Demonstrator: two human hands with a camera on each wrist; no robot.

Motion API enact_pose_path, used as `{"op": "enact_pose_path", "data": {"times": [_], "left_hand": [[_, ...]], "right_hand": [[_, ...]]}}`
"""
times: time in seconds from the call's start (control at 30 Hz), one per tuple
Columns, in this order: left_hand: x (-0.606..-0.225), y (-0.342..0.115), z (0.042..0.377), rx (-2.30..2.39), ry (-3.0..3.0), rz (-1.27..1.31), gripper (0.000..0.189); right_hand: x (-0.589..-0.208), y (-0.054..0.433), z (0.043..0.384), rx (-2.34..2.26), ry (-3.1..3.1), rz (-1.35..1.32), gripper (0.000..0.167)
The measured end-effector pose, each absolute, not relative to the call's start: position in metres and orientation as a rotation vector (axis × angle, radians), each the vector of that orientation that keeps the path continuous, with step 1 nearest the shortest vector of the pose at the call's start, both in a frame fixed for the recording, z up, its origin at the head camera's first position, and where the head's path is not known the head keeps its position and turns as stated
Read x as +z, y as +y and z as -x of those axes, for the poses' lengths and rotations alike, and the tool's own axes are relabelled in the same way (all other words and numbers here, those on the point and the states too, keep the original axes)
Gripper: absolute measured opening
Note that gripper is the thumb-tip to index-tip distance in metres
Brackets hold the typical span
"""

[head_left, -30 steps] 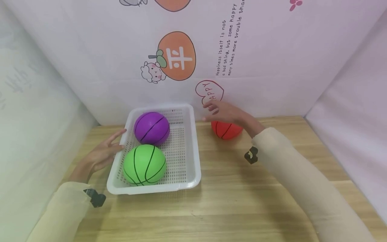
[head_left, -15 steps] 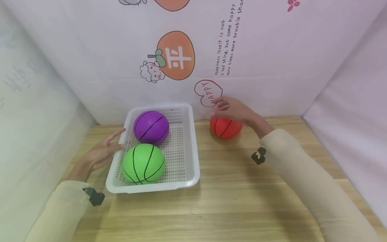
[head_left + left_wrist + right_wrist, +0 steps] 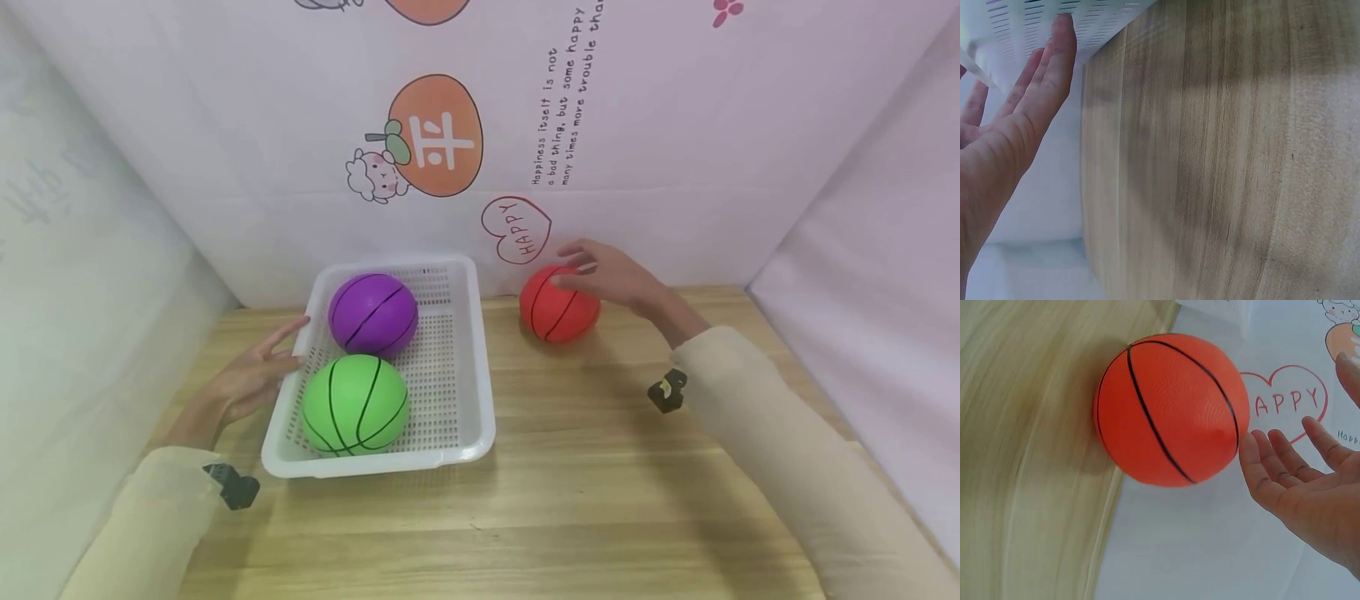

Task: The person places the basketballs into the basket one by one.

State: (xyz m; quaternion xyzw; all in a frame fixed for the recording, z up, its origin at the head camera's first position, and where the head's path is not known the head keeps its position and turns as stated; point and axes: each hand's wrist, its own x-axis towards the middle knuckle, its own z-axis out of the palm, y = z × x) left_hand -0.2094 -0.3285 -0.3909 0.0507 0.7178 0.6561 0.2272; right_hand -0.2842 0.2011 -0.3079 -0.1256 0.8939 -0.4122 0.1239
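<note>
A white plastic basket (image 3: 474, 375) stands on the table, holding a purple ball (image 3: 372, 313) at its back and a green ball (image 3: 355, 404) in front, both with black basketball lines. My left hand (image 3: 251, 379) is at the basket's left rim, fingers extended; in the left wrist view the fingers lie against its slotted outer wall. To the right of the basket sits a red ball (image 3: 558, 307) of the same kind. My right hand (image 3: 607, 273) hovers just above and right of it, fingers spread and slightly bent. The right wrist view has the fingertips close by the ball (image 3: 1169, 412), nothing gripped.
The wooden table (image 3: 480, 533) meets a white printed cloth wall (image 3: 645, 167) right behind the basket and red ball. Cloth walls also rise at the left (image 3: 82, 250) and right (image 3: 877, 292). Dark wrist devices (image 3: 234, 486) sit at both sleeves.
My right hand has moved to the right across the top of the red ball, uncovering more of it. The left hand, the basket and the balls have stayed in place.
</note>
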Motion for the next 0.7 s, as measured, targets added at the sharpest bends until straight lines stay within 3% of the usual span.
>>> {"op": "enact_pose_path", "data": {"times": [0.47,0.7], "left_hand": [[-0.393,-0.329,0.211,1.815,1.972,-0.154,0.076],[-0.393,-0.330,0.212,1.799,1.981,-0.155,0.075]], "right_hand": [[-0.316,0.231,0.279,-1.257,2.581,0.267,0.065],[-0.327,0.249,0.277,-1.349,2.521,0.194,0.080]]}}
